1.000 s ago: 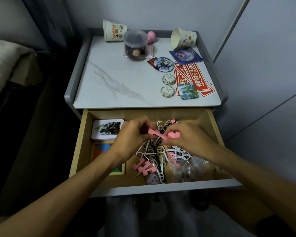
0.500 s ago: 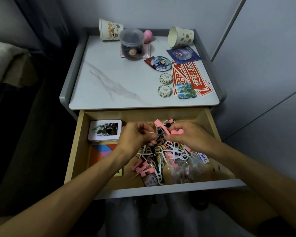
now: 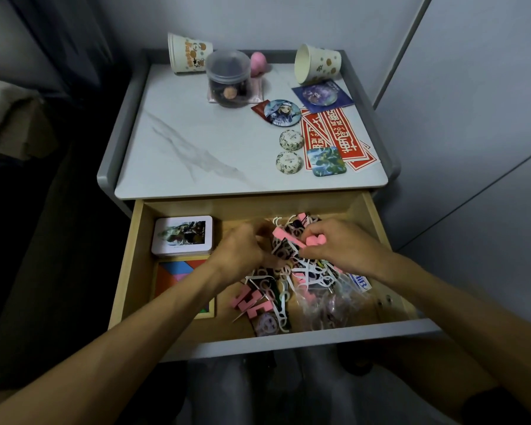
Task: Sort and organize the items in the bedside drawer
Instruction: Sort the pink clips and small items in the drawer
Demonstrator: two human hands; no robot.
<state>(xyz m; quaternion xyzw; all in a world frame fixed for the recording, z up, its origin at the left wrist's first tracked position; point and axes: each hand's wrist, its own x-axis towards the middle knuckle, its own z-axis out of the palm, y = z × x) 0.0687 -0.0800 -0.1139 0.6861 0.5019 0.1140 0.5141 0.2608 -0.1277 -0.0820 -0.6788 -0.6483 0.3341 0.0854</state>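
The wooden bedside drawer (image 3: 126, 271) stands pulled out below the marble top. Its right half holds a tangled pile of white floss picks (image 3: 292, 271) and pink foam pieces (image 3: 252, 302). My right hand (image 3: 344, 246) grips a bunch of pink foam pieces (image 3: 292, 237) above the pile. My left hand (image 3: 242, 250) hovers at the pile's left side with fingers curled together; it is blurred, and whether it pinches anything is unclear. A white picture tin (image 3: 183, 236) and a coloured tangram puzzle (image 3: 178, 277) lie in the drawer's left part.
On the marble top (image 3: 181, 154) lie two tipped paper cups (image 3: 189, 55) (image 3: 318, 64), a clear lidded jar (image 3: 229, 78), a pink egg (image 3: 259, 62), round badges (image 3: 282, 112), small tins (image 3: 290, 139) and red stickers (image 3: 341, 133). Clear plastic bags (image 3: 325, 305) fill the drawer's front right. A bed edge sits left.
The pink pieces have passed from between both hands into my right hand. My left hand let go and drew a little left and down to the pile's edge.
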